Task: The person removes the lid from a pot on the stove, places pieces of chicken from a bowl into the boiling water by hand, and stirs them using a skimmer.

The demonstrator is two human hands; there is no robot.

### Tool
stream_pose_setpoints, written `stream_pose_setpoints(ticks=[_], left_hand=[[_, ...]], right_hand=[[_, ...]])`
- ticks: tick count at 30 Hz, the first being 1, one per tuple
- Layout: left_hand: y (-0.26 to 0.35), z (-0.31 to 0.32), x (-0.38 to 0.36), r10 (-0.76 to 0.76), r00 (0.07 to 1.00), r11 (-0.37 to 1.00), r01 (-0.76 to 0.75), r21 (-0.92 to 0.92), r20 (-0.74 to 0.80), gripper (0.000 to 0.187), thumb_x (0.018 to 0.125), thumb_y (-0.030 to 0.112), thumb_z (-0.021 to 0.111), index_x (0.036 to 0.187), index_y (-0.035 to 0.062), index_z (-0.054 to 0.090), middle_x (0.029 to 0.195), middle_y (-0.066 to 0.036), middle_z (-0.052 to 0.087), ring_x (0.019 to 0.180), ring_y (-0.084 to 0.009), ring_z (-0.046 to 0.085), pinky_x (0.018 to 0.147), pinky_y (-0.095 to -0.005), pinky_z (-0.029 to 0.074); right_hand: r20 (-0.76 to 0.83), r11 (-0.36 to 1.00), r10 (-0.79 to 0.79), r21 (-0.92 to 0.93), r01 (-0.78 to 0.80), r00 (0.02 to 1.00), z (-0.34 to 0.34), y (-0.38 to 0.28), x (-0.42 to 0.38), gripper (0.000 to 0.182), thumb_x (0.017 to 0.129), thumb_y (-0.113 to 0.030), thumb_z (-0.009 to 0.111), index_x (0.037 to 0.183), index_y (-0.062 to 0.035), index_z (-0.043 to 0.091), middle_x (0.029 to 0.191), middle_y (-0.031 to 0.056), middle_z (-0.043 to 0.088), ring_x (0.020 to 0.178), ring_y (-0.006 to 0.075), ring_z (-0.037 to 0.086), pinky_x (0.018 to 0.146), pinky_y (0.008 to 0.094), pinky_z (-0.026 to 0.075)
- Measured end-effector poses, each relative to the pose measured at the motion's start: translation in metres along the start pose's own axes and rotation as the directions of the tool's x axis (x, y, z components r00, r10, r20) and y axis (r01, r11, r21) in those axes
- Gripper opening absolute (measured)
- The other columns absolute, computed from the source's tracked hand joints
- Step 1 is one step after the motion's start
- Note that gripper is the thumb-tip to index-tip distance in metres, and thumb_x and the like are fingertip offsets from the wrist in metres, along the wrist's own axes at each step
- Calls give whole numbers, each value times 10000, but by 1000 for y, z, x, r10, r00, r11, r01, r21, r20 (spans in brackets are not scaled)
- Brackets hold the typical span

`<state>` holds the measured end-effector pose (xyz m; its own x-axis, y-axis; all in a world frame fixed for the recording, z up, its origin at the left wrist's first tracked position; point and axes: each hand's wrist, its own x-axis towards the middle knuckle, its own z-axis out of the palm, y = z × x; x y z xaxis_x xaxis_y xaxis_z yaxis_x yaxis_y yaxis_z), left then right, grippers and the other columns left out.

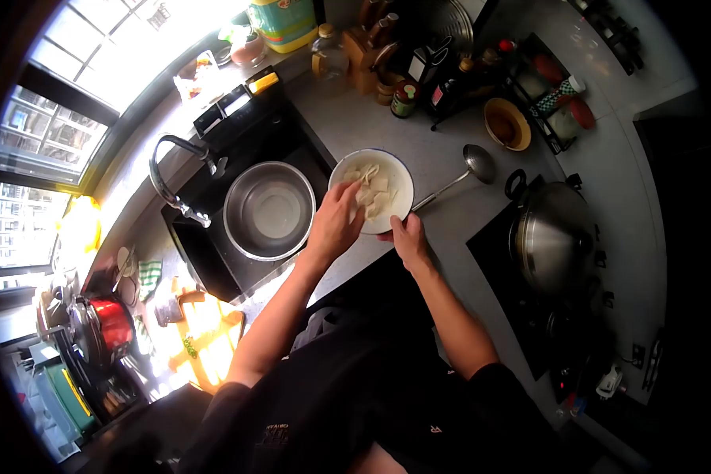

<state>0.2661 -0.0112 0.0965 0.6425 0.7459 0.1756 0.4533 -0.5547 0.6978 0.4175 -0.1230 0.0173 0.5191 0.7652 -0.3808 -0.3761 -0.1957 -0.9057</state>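
Observation:
A white bowl (404, 196) with a thin dark rim sits over the counter, holding pale, flat slices (378, 197) of some food. My right hand (409, 241) grips the bowl's near right edge, thumb on the rim and fingers underneath. From the left, my left hand (338, 220) reaches over the rim, its fingers apart and touching or just above the slices. Left of the bowl, a round metal basin (237, 225) with cloudy liquid stands in the dark sink. To the right lies a metal ladle (479, 164), its handle running behind the bowl's edge.
A faucet (166, 186) curves over the sink. At right, a lidded wok (557, 237) stands on the black stove (498, 261). Bottles, jars and a brown bowl (507, 124) line the back counter. A sunlit cutting board (221, 332) lies at lower left.

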Motion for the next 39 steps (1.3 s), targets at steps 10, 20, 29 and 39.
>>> stream_pose_setpoints(ticks=[10,20,29,39], left_hand=[[-6,20,-2,183,983,929,-166,330,-19,454,811,228,735,1247,149,638,1216,-106,617,1134,-319,589,943,-469,465],[-16,-4,-10,275,951,944,-295,148,140,499,793,309,802,1246,159,652,1194,-100,621,1144,-332,592,987,-480,488],[-6,0,-17,26,963,958,-101,267,269,494,776,326,819,1208,167,640,1125,-116,622,1040,-350,665,868,-467,557],[-20,11,-19,34,968,986,-73,148,247,458,803,288,787,1206,128,638,1092,-151,642,1049,-393,652,885,-477,553]], right_hand=[[85,939,-160,-294,178,983,19,-3,-51,178,981,-91,566,1019,77,613,797,156,720,593,231,734,551,336,599],[5,992,-87,-93,87,996,17,7,-48,205,965,-72,546,1058,96,618,865,141,717,601,214,731,545,314,610],[23,968,-57,-245,61,998,29,-4,-59,227,994,-96,538,1094,93,614,929,133,723,668,202,744,567,293,612],[14,965,-126,-230,126,992,30,1,-54,216,974,-128,568,1026,69,640,763,127,716,582,219,736,542,322,587]])
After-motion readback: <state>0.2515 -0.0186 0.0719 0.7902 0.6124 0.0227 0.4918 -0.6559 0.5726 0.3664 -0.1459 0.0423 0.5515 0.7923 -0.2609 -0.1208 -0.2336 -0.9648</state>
